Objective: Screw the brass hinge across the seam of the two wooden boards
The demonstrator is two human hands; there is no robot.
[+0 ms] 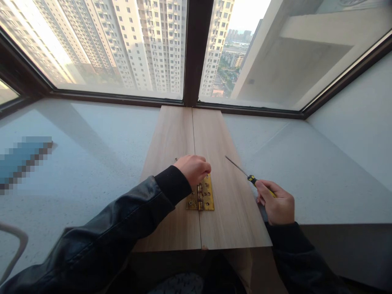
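Nearest to me, as I watch through the head camera, the dark jacket sleeves reach in from the lower corners. Two pale wooden boards, the left board and the right board, lie side by side with a thin seam between them, their near ends running past the front edge of the white speckled sill. My right hand grasps a yellow-and-black screwdriver, its shaft slanting up and left over the right board. A brass hinge lies open across the seam, one leaf on each board. My left hand bends over its far end with fingers curled together; I cannot tell whether they pinch anything. Off to the left, a curved grey tube and a pixelated bluish object sit at the edge of my view. Farther out, soft shadows cross the sill, the boards meet the dark window frame, and tall apartment blocks rise beyond the glass.
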